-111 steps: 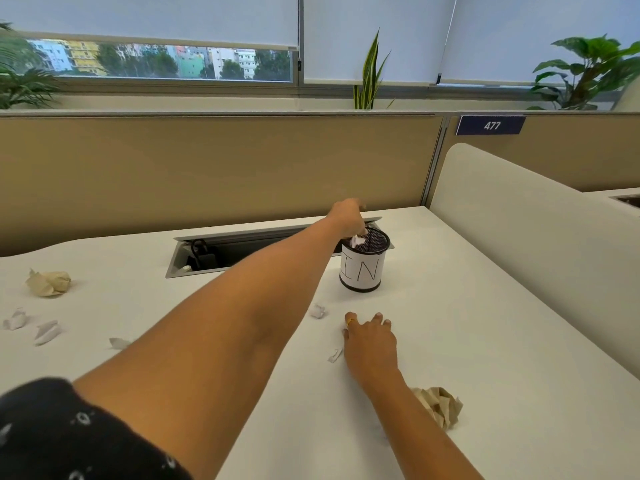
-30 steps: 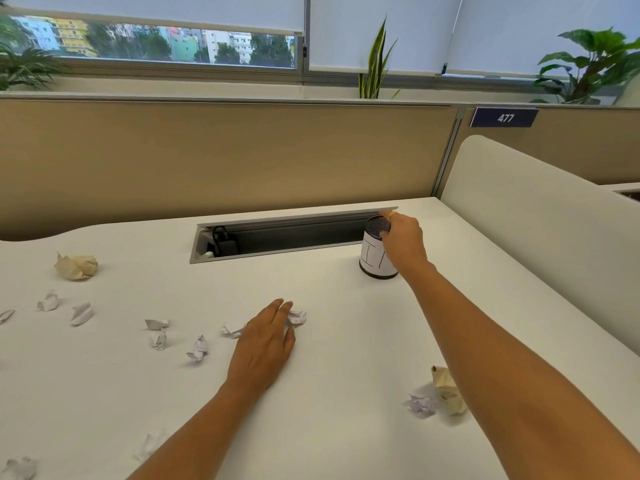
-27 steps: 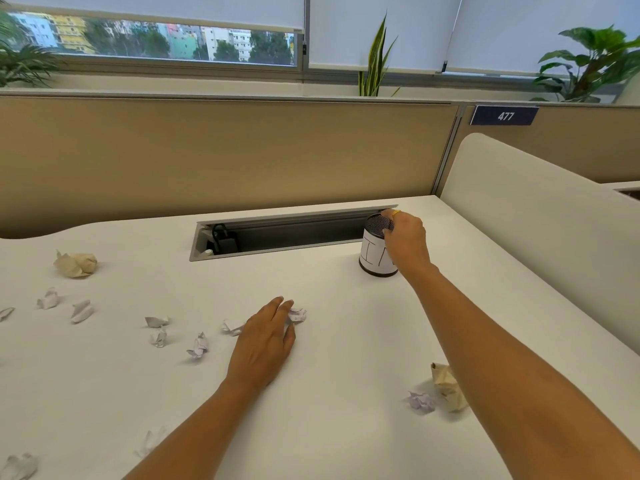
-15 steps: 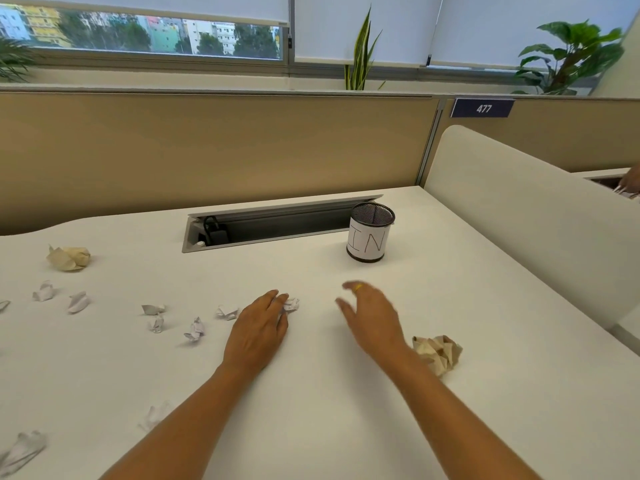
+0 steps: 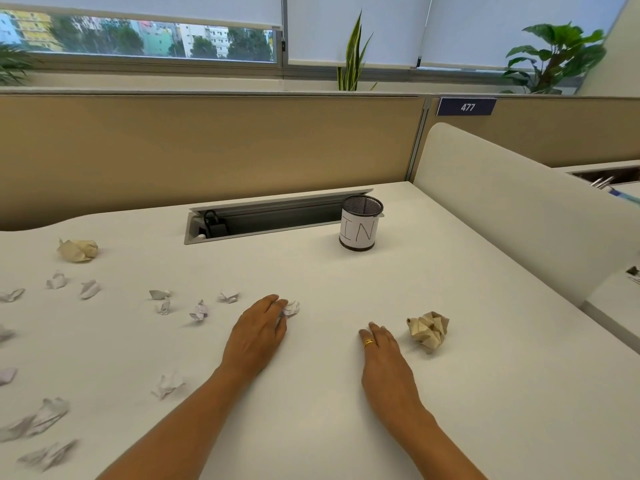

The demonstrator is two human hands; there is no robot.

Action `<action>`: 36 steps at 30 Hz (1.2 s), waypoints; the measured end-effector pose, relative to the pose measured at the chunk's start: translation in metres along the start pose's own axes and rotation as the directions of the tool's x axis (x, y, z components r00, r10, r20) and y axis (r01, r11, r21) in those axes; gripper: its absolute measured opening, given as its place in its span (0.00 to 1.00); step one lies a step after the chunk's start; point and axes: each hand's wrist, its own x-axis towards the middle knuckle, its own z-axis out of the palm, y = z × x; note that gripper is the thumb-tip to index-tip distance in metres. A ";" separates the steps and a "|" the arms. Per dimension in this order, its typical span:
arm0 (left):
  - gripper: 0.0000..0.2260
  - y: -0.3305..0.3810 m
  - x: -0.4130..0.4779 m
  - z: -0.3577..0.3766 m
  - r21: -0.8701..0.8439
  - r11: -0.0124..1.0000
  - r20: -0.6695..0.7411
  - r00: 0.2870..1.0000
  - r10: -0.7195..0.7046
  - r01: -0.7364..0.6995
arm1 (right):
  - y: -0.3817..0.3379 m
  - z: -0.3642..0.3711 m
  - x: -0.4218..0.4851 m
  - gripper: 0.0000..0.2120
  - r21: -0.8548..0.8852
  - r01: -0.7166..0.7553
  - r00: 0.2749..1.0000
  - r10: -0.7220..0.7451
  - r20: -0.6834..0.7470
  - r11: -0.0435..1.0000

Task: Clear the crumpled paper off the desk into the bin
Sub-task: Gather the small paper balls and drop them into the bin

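Note:
The bin, a small black mesh cup with a white paper label, stands at the back of the white desk. My left hand lies flat on the desk, its fingertips touching a small white paper scrap. My right hand rests palm down with a gold ring, just left of a crumpled tan paper ball and apart from it. Another tan ball sits far left. Several small white scraps are scattered over the left half of the desk.
An open grey cable tray with a black plug is sunk into the desk behind my hands, left of the bin. A tan partition closes the back and a rounded white divider borders the right side.
My right hand has drawn back from the bin and come down flat on the desk beside the tan ball. My left hand has stayed at the white scrap.

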 end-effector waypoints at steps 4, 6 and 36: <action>0.14 0.002 -0.003 -0.004 0.011 0.999 -0.003 1.000 0.031 -0.031 | -0.012 0.000 -0.001 0.21 0.141 0.023 0.999 -0.029 0.041 0.990; 0.13 0.003 -0.003 -0.006 0.027 0.998 -0.017 0.998 0.059 -0.059 | -0.018 -0.004 0.000 0.17 0.234 -0.017 0.999 0.009 0.037 0.972; 0.04 0.001 0.001 -0.013 -0.053 0.992 -0.091 0.990 0.112 -0.117 | -0.042 -0.106 0.220 0.11 0.406 0.063 0.894 0.129 -0.429 0.912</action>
